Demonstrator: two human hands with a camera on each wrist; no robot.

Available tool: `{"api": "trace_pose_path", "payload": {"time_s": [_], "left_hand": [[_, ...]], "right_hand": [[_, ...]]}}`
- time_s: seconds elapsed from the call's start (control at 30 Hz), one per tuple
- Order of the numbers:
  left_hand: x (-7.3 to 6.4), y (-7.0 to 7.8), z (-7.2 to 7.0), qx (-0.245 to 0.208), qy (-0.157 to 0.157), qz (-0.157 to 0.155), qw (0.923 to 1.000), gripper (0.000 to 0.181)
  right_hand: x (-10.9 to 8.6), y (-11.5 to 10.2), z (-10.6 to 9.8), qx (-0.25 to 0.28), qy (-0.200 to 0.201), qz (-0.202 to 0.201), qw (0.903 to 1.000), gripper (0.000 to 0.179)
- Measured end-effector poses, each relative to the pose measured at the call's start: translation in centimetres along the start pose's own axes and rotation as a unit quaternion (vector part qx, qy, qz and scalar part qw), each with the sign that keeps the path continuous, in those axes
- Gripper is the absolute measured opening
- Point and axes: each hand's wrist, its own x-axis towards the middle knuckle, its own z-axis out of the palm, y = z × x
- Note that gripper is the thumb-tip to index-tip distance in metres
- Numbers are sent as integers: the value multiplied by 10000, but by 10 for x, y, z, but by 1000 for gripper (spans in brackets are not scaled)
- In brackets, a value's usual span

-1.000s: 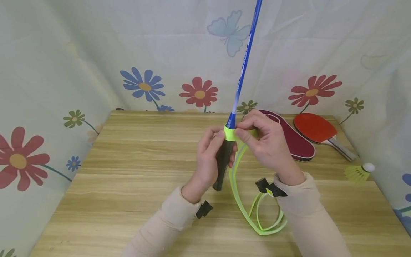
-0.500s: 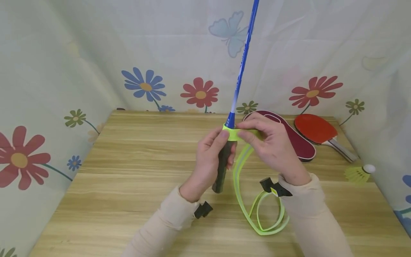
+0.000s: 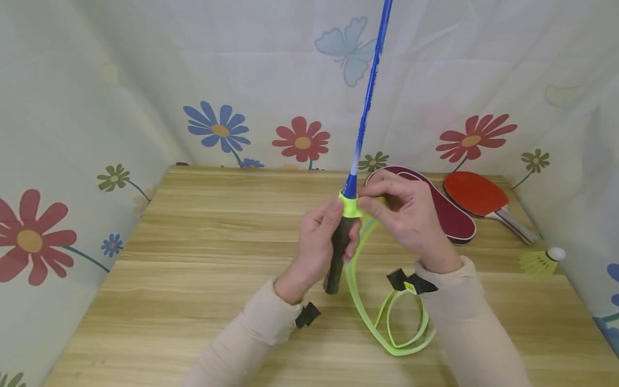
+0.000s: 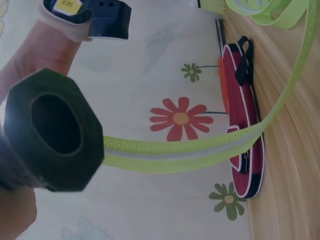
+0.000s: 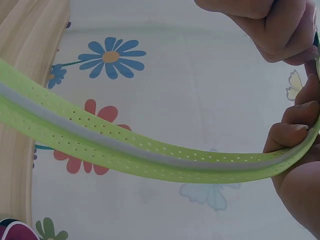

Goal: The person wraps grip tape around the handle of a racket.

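Two hands work over the table [image 3: 193, 258]: our left hand [image 3: 316, 239] grips the racket [image 3: 369, 91] by its dark handle [image 3: 339, 253]; our right hand [image 3: 406, 215] pinches the yellow-green tape [image 5: 150, 155] circling its top. The handle has just dipped slightly toward the right hand – less tape between; most handle seems uncovered. Maroon case [image 3: 447, 215], red paddle [image 3: 476, 192], shuttlecock [image 3: 541, 260] lie clear – loose tape near our right sleeve [image 3: 476, 328] could snag.

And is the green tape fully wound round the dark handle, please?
Only partly: the green tape wraps the top of the dark handle, while the rest hangs down and loops loosely on the table.
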Motion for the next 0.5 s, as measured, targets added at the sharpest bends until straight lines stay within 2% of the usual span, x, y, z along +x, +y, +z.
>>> {"api": "trace_pose_path", "payload": {"time_s": [0.13,0.27,0.4,0.5], "left_hand": [[-1,-1,0,262,-254,89,9993,58],[-3,-3,-1,221,-421,63,9988,64],[-3,-2,-2,278,-420,-83,9987,65],[-1,-1,-2,447,-288,-203,9984,53]], "right_hand": [[1,-1,2,149,-404,135,9990,14],[-1,-4,4,-2,-702,201,9973,15],[-2,-8,6,-385,-509,118,9979,14],[-1,-11,7,-905,-200,22,9957,16]]}}
